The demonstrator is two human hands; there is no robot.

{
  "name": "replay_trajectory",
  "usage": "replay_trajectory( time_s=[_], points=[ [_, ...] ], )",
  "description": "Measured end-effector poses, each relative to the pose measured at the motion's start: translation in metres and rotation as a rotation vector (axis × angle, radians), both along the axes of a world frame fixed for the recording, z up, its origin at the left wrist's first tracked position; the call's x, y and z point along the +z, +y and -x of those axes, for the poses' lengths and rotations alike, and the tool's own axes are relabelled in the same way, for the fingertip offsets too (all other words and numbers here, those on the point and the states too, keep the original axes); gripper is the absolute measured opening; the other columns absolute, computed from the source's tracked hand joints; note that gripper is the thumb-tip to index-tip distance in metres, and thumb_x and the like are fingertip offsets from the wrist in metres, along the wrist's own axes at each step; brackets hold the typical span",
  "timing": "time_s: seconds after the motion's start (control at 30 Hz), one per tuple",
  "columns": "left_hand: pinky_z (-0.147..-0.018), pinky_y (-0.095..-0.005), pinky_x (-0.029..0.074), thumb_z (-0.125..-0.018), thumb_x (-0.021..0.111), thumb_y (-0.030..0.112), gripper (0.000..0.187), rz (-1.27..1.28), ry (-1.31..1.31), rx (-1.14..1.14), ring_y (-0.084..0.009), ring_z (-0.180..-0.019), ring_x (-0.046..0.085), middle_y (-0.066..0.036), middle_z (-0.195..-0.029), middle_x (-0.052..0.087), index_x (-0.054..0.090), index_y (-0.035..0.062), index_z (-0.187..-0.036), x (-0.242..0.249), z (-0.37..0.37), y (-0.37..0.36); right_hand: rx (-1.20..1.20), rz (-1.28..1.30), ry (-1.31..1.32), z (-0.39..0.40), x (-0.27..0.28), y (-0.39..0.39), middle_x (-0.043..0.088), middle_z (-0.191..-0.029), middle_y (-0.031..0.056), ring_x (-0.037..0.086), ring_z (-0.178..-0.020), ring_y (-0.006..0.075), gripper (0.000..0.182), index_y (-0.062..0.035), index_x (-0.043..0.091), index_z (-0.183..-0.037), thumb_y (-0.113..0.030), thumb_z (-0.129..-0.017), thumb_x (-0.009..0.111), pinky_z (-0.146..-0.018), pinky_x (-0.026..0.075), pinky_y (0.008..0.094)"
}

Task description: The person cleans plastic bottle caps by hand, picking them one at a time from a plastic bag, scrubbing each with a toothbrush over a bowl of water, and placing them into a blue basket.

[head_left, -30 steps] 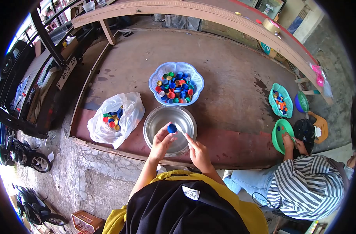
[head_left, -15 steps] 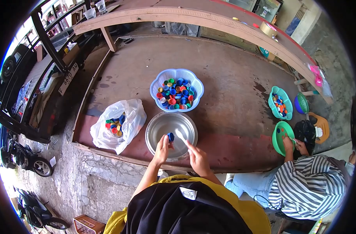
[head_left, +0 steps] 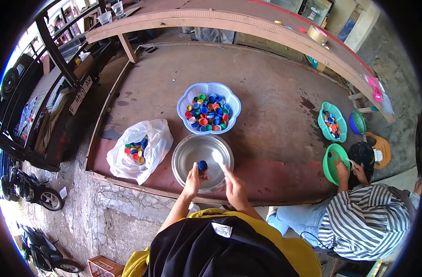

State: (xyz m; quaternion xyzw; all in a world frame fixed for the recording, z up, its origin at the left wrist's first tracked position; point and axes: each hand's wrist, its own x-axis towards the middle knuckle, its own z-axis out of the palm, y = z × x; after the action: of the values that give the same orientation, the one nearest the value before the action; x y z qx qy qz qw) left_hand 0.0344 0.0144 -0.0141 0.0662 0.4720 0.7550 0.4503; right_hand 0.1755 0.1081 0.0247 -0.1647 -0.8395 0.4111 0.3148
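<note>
My left hand (head_left: pixel 192 181) pinches a dark blue bottle cap (head_left: pixel 202 165) over the metal bowl (head_left: pixel 179 159). To its right, my right hand (head_left: pixel 236 187) grips a slim tool with a pale tip (head_left: pixel 219 158); blur hides its exact kind. The tool and the cap are apart. Just beyond the bowl stands a light blue plastic basket (head_left: pixel 183 99) holding many coloured bottle caps (head_left: pixel 210 111). On the left lies a white plastic bag (head_left: pixel 157 134), its mouth open on more caps (head_left: pixel 136 150).
At the right, a co-worker in a striped shirt (head_left: pixel 365 217) works over a green bowl (head_left: pixel 328 173). Beyond it sits a turquoise basket of caps (head_left: pixel 325 131). A raised wooden ledge (head_left: pixel 211 17) crosses the table's far side. Motorcycles (head_left: pixel 40 189) stand at left.
The blue cap has turned in my left hand, showing a different side. My right hand has shifted slightly, and the pale tool tip has moved a little to the right.
</note>
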Motion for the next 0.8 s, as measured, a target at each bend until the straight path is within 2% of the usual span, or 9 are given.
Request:
replay_trajectory(
  time_s=[0.03, 0.07, 0.17, 0.2, 0.33, 0.47, 0.57, 0.73, 0.8],
  points=[
    [-0.067, -0.0314, 0.047, -0.099, 0.031, 0.044, 0.053, -0.014, -0.028, 0.011, -0.0150, -0.065, 0.048, -0.004, -0.072, 0.047, 0.056, -0.0020, -0.096, 0.001, -0.002, 0.001, 0.015, -0.007, -0.021, -0.002, 0.005, -0.002, 0.065, -0.090, 0.0210, 0.066, -0.078, 0.0308, 0.045, -0.0103, 0.051, -0.130, 0.002, -0.086, 0.051, -0.067, 0.052, 0.0352],
    [-0.067, -0.0317, 0.047, -0.100, 0.031, 0.044, 0.052, -0.015, -0.043, 0.006, -0.0151, -0.065, 0.048, -0.004, -0.071, 0.047, 0.056, -0.0018, -0.095, -0.001, -0.002, 0.001, 0.161, -0.099, -0.244, -0.007, 0.012, -0.004, 0.065, -0.090, 0.0200, 0.066, -0.079, 0.0298, 0.047, -0.0094, 0.051, -0.130, 0.005, -0.085, 0.050, -0.069, 0.052, 0.0347],
    [-0.067, -0.0328, 0.047, -0.100, 0.031, 0.043, 0.050, -0.006, -0.103, 0.010, -0.0155, -0.065, 0.047, -0.005, -0.071, 0.048, 0.055, -0.0011, -0.093, -0.003, -0.002, 0.004, 0.032, -0.107, -0.133, 0.001, 0.001, 0.006, 0.064, -0.085, 0.0156, 0.064, -0.071, 0.0308, 0.053, -0.0183, 0.049, -0.133, 0.000, -0.083, 0.054, -0.061, 0.051, 0.0387],
    [-0.068, -0.0331, 0.047, -0.100, 0.031, 0.043, 0.050, 0.013, -0.130, 0.020, -0.0155, -0.065, 0.047, -0.005, -0.071, 0.048, 0.055, -0.0010, -0.093, 0.002, -0.003, 0.004, -0.049, -0.001, -0.021, 0.009, -0.001, 0.005, 0.064, -0.086, 0.0159, 0.064, -0.071, 0.0312, 0.055, -0.0220, 0.048, -0.133, -0.001, -0.083, 0.054, -0.061, 0.051, 0.0405],
    [-0.068, -0.0341, 0.047, -0.099, 0.032, 0.044, 0.052, 0.005, -0.125, 0.036, -0.0158, -0.065, 0.047, -0.005, -0.072, 0.048, 0.054, -0.0024, -0.093, 0.007, -0.004, 0.004, 0.158, -0.071, -0.161, -0.001, 0.008, -0.002, 0.064, -0.096, 0.0218, 0.066, -0.081, 0.0323, 0.047, -0.0113, 0.051, -0.130, 0.004, -0.086, 0.050, -0.069, 0.052, 0.0343],
    [-0.068, -0.0332, 0.047, -0.100, 0.031, 0.044, 0.052, -0.009, -0.092, 0.033, -0.0151, -0.065, 0.047, -0.004, -0.072, 0.047, 0.055, -0.0014, -0.093, 0.010, -0.007, 0.002, -0.099, 0.024, -0.036, 0.006, 0.007, 0.017, 0.064, -0.092, 0.0212, 0.065, -0.076, 0.0340, 0.046, -0.0131, 0.051, -0.131, 0.000, -0.086, 0.053, -0.064, 0.052, 0.0367],
    [-0.069, -0.0318, 0.047, -0.100, 0.030, 0.044, 0.052, 0.048, 0.018, 0.037, -0.0141, -0.066, 0.047, -0.004, -0.072, 0.046, 0.055, -0.0015, -0.095, 0.005, -0.001, -0.003, 0.187, -0.168, -0.237, -0.007, 0.009, 0.010, 0.065, -0.085, 0.0184, 0.063, -0.068, 0.0330, 0.050, -0.0152, 0.049, -0.132, 0.001, -0.085, 0.051, -0.058, 0.050, 0.0379],
    [-0.072, -0.0310, 0.049, -0.100, 0.031, 0.044, 0.053, 0.087, 0.097, 0.007, -0.0137, -0.068, 0.050, -0.003, -0.073, 0.046, 0.055, -0.0029, -0.098, 0.008, -0.006, -0.005, -0.106, -0.011, 0.080, 0.009, 0.008, 0.018, 0.064, -0.080, 0.0171, 0.062, -0.065, 0.0314, 0.050, -0.0205, 0.050, -0.132, -0.004, -0.085, 0.055, -0.056, 0.048, 0.0411],
    [-0.072, -0.0317, 0.048, -0.100, 0.031, 0.044, 0.053, 0.047, 0.014, 0.066, -0.0138, -0.068, 0.050, -0.003, -0.073, 0.046, 0.055, -0.0028, -0.098, 0.004, -0.010, -0.004, 0.123, -0.093, -0.159, -0.003, 0.008, 0.007, 0.064, -0.090, 0.0205, 0.064, -0.072, 0.0317, 0.043, -0.0111, 0.050, -0.130, -0.002, -0.088, 0.052, -0.062, 0.050, 0.0369]
  ],
)
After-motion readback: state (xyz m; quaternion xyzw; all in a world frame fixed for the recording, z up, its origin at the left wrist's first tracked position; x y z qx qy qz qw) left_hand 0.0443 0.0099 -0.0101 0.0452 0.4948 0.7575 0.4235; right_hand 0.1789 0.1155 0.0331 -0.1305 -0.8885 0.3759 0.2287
